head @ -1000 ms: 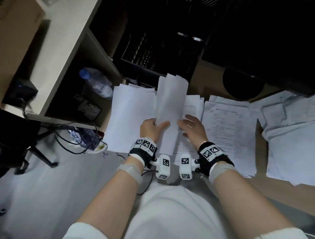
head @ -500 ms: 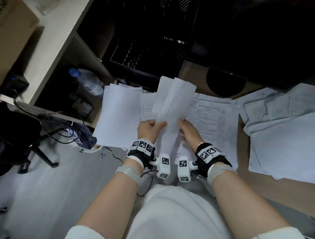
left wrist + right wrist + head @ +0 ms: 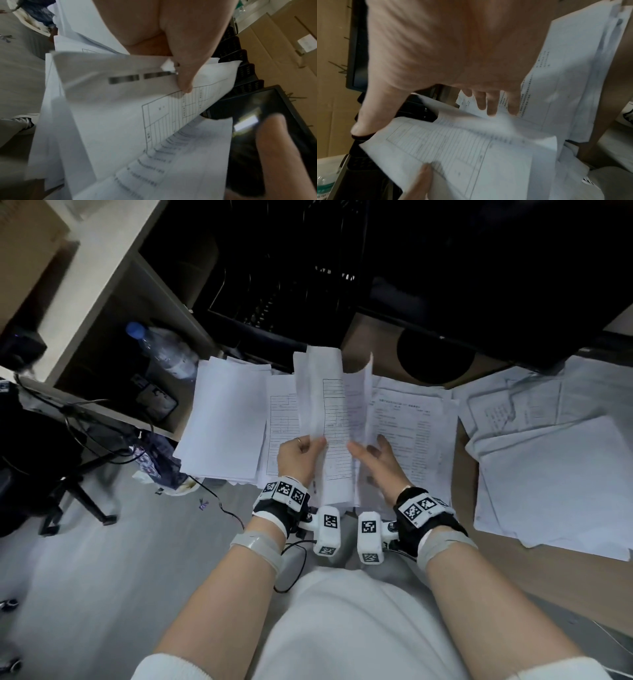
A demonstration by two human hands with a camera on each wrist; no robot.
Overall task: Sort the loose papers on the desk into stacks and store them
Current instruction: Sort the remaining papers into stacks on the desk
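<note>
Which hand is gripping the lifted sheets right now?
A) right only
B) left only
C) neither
B: the left hand pinches the lifted sheets at their lower edge, thumb on top, while the right hand has its fingers spread open beside them.

Loose papers on the desk, some held up at frame centre.
A held bundle (image 3: 323,419) of white printed forms stands tilted at centre; a blank stack (image 3: 224,419) lies at its left, a printed stack (image 3: 416,419) at its right, messy sheets (image 3: 548,467) at far right.
</note>
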